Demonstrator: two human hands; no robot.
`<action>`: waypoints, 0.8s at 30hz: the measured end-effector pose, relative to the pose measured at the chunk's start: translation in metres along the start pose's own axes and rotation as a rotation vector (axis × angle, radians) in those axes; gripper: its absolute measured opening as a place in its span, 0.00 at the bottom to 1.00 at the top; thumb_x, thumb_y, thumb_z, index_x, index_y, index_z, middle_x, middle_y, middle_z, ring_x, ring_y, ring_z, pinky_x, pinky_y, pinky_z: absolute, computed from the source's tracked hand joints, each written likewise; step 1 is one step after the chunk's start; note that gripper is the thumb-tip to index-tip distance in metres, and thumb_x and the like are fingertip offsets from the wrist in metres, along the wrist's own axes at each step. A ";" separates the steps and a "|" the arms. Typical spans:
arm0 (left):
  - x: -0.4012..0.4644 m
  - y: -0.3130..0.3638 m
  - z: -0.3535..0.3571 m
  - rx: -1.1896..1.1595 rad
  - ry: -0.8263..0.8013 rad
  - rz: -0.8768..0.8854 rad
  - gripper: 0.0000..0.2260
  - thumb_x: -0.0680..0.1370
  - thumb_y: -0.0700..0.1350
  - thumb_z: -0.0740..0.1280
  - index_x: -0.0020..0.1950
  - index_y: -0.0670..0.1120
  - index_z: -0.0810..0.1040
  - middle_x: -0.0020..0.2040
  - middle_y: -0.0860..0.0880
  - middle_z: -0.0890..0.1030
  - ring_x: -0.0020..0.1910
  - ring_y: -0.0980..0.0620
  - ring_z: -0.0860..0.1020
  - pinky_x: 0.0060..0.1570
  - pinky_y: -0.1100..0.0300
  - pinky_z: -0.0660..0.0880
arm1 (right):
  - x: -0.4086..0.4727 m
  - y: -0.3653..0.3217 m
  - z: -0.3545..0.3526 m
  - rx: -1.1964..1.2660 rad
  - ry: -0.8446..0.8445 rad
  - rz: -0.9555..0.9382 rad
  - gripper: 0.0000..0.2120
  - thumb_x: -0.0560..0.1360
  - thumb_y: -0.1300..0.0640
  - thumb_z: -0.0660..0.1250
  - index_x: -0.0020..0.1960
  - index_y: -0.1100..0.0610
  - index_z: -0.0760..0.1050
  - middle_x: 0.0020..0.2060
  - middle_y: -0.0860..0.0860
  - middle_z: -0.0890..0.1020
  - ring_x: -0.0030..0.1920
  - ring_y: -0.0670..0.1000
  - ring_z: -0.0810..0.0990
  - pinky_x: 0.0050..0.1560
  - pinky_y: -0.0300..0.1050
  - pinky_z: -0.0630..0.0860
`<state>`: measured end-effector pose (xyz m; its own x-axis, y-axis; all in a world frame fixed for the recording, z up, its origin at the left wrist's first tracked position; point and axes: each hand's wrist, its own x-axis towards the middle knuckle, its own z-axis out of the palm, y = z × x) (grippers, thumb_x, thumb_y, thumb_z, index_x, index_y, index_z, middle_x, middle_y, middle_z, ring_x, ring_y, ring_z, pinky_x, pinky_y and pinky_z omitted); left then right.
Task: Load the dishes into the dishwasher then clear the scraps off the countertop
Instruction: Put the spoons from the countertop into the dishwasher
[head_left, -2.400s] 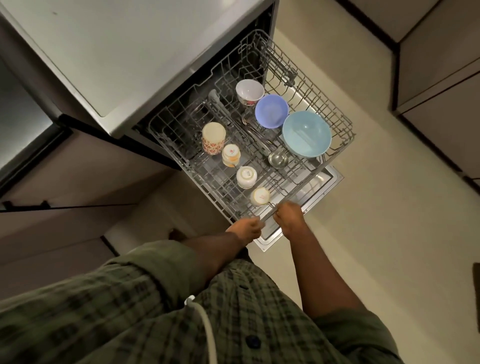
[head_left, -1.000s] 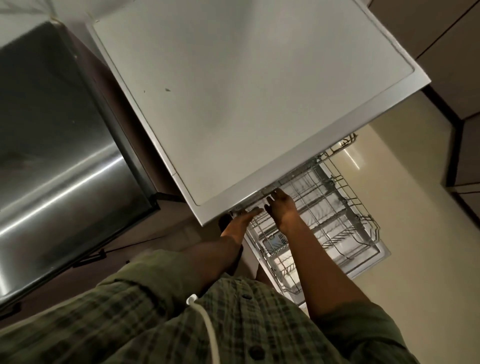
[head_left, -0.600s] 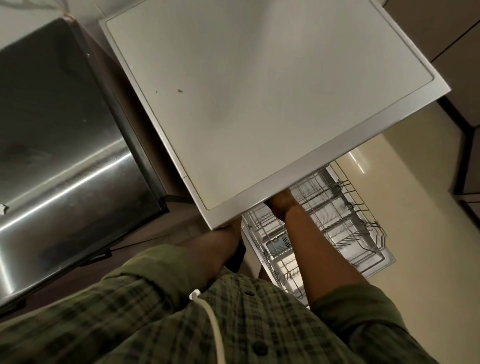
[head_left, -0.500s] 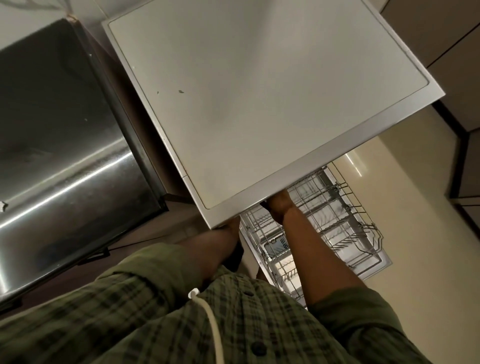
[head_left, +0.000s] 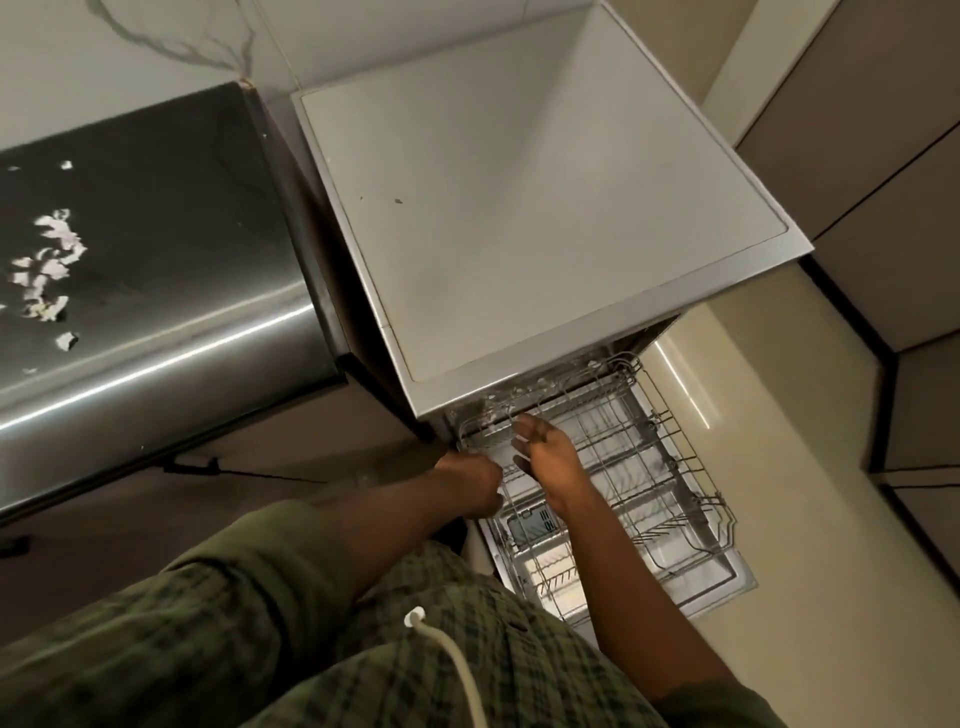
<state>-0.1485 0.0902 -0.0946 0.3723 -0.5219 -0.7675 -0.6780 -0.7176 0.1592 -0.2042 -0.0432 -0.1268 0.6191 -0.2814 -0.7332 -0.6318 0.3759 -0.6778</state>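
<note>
The dishwasher (head_left: 519, 208) stands open with its white top facing me. Its upper rack (head_left: 561, 397) is slid inside, only the front edge showing, and the dishes are hidden. The empty lower rack (head_left: 649, 483) sits pulled out over the open door (head_left: 727, 582). My right hand (head_left: 545, 457) hovers over the lower rack's back part, fingers loosely spread, holding nothing. My left hand (head_left: 470, 488) is curled at the rack's left rim; whether it grips a wire is unclear. White paper scraps (head_left: 47, 260) lie on the dark steel countertop (head_left: 182, 234) at the left.
A marbled wall (head_left: 156, 36) backs the counter. Beige cabinet fronts (head_left: 857, 156) run along the right, with pale floor (head_left: 805, 467) between them and the open door. A white cable (head_left: 452, 660) hangs over my checked shirt.
The upper rack with the dishes went fully in. Both hands came back out from under the dishwasher's top edge. My view rose, so the countertop scraps now show.
</note>
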 end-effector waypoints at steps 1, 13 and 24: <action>-0.005 0.001 0.004 -0.072 0.015 0.022 0.17 0.83 0.52 0.63 0.65 0.42 0.79 0.65 0.41 0.81 0.64 0.41 0.79 0.62 0.51 0.76 | -0.008 0.004 -0.003 -0.022 -0.019 -0.019 0.20 0.83 0.72 0.60 0.68 0.55 0.78 0.63 0.49 0.83 0.59 0.49 0.82 0.61 0.48 0.79; -0.106 -0.028 0.083 -0.555 0.193 -0.043 0.17 0.83 0.55 0.65 0.67 0.48 0.82 0.64 0.47 0.83 0.63 0.47 0.80 0.62 0.56 0.75 | -0.082 0.022 0.022 -0.249 -0.241 -0.197 0.16 0.82 0.66 0.68 0.66 0.53 0.81 0.59 0.45 0.86 0.61 0.46 0.84 0.59 0.41 0.81; -0.205 -0.120 0.112 -0.916 0.536 -0.217 0.14 0.83 0.54 0.65 0.64 0.49 0.81 0.59 0.50 0.84 0.57 0.53 0.81 0.57 0.58 0.76 | -0.105 -0.003 0.179 -0.404 -0.529 -0.330 0.14 0.83 0.67 0.66 0.62 0.52 0.82 0.58 0.49 0.88 0.61 0.51 0.85 0.63 0.49 0.80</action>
<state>-0.2148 0.3351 -0.0260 0.8069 -0.3162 -0.4990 0.0843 -0.7745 0.6270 -0.1841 0.1431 -0.0379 0.8837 0.1778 -0.4330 -0.4336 -0.0377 -0.9003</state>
